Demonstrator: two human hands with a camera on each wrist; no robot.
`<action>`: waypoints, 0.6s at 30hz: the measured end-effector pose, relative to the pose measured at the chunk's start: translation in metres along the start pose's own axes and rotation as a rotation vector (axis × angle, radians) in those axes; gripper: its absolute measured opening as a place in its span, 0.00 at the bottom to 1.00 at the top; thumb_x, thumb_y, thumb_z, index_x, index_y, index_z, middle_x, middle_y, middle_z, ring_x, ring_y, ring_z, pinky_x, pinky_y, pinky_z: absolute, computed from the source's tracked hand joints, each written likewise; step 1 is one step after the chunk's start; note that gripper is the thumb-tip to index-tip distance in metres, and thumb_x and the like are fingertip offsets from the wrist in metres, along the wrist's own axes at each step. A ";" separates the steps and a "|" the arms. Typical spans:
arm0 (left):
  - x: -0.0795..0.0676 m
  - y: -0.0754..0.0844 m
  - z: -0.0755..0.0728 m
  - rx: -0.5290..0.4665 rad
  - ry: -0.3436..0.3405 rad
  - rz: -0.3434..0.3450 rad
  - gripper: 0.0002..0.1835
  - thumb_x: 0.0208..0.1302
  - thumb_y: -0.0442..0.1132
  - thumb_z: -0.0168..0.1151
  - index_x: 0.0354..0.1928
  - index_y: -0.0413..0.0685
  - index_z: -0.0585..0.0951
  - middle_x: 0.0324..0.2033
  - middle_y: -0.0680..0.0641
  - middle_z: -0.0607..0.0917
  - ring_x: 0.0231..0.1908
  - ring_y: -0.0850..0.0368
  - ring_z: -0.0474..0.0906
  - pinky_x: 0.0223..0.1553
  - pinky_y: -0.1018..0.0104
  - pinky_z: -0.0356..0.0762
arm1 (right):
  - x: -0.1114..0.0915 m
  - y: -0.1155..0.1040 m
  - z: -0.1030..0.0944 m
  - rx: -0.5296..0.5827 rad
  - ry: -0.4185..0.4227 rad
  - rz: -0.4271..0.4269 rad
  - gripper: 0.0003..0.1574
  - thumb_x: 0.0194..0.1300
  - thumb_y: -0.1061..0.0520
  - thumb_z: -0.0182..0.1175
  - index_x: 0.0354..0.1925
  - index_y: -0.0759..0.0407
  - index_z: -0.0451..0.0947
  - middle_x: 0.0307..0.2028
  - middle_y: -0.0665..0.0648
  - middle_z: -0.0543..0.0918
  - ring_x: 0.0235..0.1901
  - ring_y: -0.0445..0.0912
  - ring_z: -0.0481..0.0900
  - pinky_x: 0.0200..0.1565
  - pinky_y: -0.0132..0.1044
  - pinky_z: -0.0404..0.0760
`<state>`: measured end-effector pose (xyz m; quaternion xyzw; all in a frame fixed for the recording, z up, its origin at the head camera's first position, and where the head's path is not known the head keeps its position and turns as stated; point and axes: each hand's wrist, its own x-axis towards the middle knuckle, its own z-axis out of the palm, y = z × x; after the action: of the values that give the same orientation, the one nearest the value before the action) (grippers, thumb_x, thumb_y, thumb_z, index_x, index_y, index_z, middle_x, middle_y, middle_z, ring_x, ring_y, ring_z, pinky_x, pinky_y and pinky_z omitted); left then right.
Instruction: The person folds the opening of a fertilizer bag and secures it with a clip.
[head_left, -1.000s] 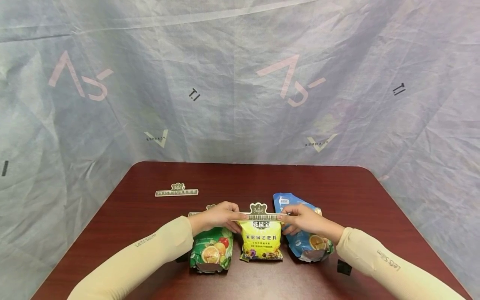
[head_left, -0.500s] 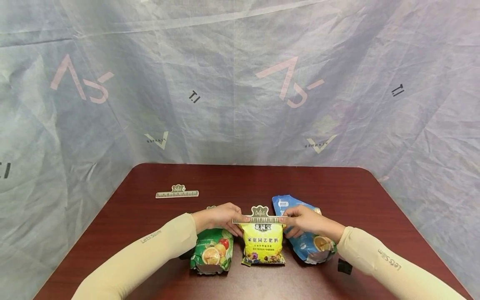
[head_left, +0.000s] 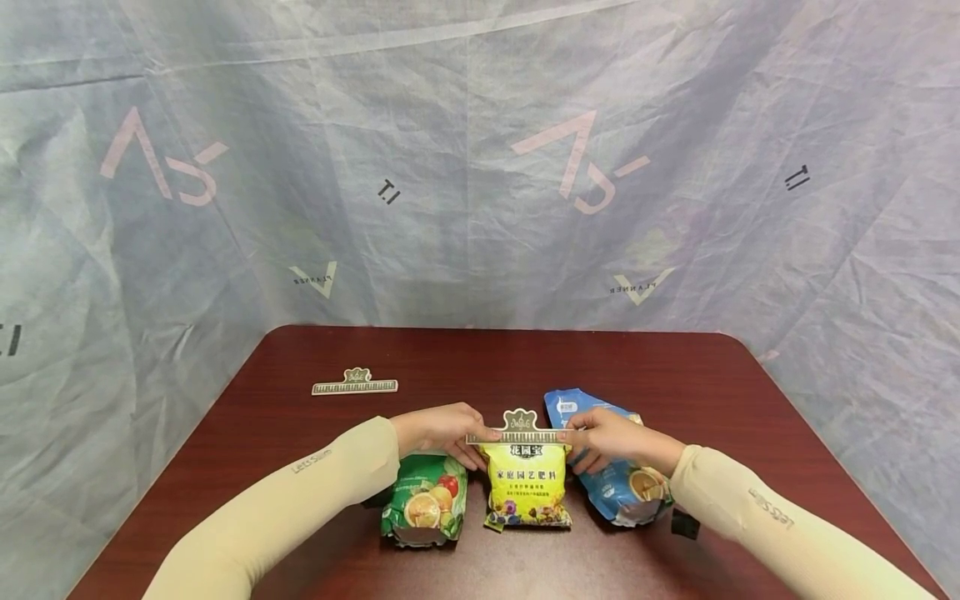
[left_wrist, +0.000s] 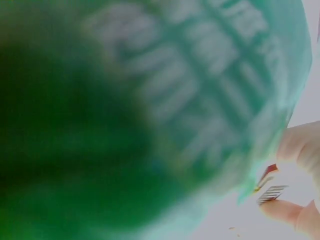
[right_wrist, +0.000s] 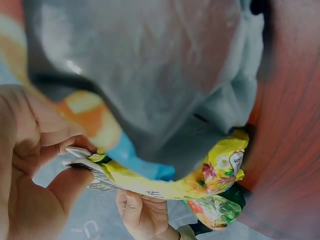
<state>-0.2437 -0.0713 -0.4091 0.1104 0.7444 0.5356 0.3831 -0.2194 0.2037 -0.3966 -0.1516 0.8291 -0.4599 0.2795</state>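
Atop one bag (head_left: 528, 490), two hands (head_left: 441, 428) (head_left: 611, 437) pinch one clip (head_left: 520, 427).

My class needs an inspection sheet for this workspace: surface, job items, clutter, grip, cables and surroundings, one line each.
Surface: reddish-brown wood-grain table.
Job items: yellow bag, with a keyboard-print clip across its top edge.
Clutter: green bag to the left, blue bag to the right, loose clip farther back.
Grip: left hand and right hand pinch opposite ends of the keyboard-print clip.
Cables: nothing seen.
Surroundings: wrinkled grey fabric with printed letters.
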 end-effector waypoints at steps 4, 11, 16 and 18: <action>0.001 0.002 -0.001 0.004 0.008 -0.030 0.14 0.61 0.42 0.60 0.35 0.37 0.73 0.36 0.38 0.76 0.35 0.44 0.81 0.35 0.56 0.79 | 0.003 -0.001 0.000 -0.027 0.007 0.025 0.20 0.66 0.48 0.53 0.33 0.66 0.73 0.32 0.63 0.82 0.31 0.57 0.83 0.31 0.46 0.80; 0.005 0.003 -0.004 -0.008 0.015 -0.074 0.31 0.61 0.44 0.60 0.58 0.29 0.64 0.52 0.35 0.70 0.36 0.43 0.81 0.35 0.56 0.79 | 0.008 -0.002 -0.002 -0.026 -0.007 0.094 0.19 0.67 0.50 0.52 0.37 0.67 0.74 0.32 0.64 0.82 0.31 0.57 0.83 0.32 0.47 0.80; 0.008 0.003 -0.004 -0.008 0.017 -0.088 0.33 0.62 0.44 0.60 0.61 0.29 0.62 0.60 0.33 0.63 0.36 0.44 0.81 0.35 0.55 0.79 | 0.012 -0.003 -0.003 -0.027 -0.016 0.138 0.18 0.66 0.52 0.53 0.43 0.68 0.74 0.32 0.65 0.82 0.31 0.56 0.83 0.32 0.47 0.80; 0.008 0.003 -0.004 -0.008 0.015 -0.091 0.31 0.62 0.43 0.59 0.60 0.30 0.63 0.62 0.32 0.61 0.37 0.44 0.81 0.35 0.55 0.79 | 0.014 -0.002 -0.003 -0.024 -0.020 0.150 0.20 0.66 0.52 0.54 0.46 0.69 0.73 0.32 0.65 0.82 0.30 0.56 0.83 0.31 0.46 0.80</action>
<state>-0.2528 -0.0683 -0.4099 0.0711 0.7492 0.5215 0.4020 -0.2326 0.1981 -0.3984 -0.0969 0.8409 -0.4259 0.3196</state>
